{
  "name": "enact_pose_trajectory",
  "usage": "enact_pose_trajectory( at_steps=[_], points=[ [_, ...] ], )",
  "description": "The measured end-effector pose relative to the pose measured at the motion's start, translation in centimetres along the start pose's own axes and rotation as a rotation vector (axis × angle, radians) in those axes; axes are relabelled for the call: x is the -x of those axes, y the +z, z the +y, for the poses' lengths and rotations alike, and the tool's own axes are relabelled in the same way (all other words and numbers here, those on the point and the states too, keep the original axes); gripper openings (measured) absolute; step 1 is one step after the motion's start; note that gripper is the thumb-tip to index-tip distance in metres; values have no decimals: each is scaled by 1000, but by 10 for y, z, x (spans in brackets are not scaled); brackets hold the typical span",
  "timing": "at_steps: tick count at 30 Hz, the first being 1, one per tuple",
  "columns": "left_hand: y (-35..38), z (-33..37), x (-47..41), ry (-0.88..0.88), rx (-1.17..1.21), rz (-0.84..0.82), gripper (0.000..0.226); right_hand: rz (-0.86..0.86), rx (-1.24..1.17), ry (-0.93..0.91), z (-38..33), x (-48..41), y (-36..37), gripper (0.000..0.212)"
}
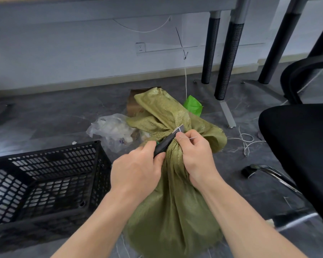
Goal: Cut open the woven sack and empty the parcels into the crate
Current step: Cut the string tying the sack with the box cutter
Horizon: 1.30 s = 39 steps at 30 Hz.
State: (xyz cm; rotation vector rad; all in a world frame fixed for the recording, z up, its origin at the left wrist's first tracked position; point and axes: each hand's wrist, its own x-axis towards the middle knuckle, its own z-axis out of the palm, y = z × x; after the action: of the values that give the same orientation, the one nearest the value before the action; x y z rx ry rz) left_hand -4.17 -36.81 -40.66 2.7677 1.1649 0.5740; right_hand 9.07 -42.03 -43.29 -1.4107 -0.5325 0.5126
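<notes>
A dark-handled cutter (165, 143) was gripped in the left hand (138, 170), just left of the frame's centre. The fingers were curled round the handle, and the tip was directed up and to the right at the gathered neck of the sack. The blade itself could not be made out. A thin white tie (179, 129) was seen wound round that neck, right at the cutter's tip. A loose end of it was pinched between the thumb and fingers of the right hand (196, 155), which was pressed against the bunched cloth just right of centre.

The olive-green woven sack (172, 202) was stood upright on the grey floor in the lower centre of the frame. It was full below the hands and tied shut at the neck, and its loose top was flopped away toward the middle of the frame.

The black latticed crate (50, 183) was set at the lower left, just beside the sack, with its mouth turned up.

Beyond the sack, a crumpled clear plastic bag (112, 131), a piece of brown cardboard (132, 106) and a bright green bag (193, 106) were seen on the floor. A black office chair (296, 146) was placed at the right edge, with a tangle of white cord (246, 140) near it. Dark desk legs (227, 62) were seen at the upper right, and a wall socket (140, 47) above the centre.
</notes>
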Motion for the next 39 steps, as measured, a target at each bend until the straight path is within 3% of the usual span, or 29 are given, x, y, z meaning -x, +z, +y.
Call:
enact_pose_trajectory(
  at_steps=[8,13,19,22,27,39],
  points=[
    [13,26,-2,-104,64,-57,24,267,134,-3,4,-3,4,35],
    [16,36,-17,-209,270,-21,19,350,-71,82,4,-5,14,33],
    [14,30,-19,-174,280,-38,23,202,-186,20,-1,-11,0,25],
    [11,23,-21,-223,471,-80,27,155,-162,-15,1,-18,-11,17],
    [11,10,-27,-353,741,-87,26,168,-117,-58,-2,-22,-23,22],
    [38,2,-17,-381,716,-209,26,209,181,-207,-19,-19,-39,22]
  ],
)
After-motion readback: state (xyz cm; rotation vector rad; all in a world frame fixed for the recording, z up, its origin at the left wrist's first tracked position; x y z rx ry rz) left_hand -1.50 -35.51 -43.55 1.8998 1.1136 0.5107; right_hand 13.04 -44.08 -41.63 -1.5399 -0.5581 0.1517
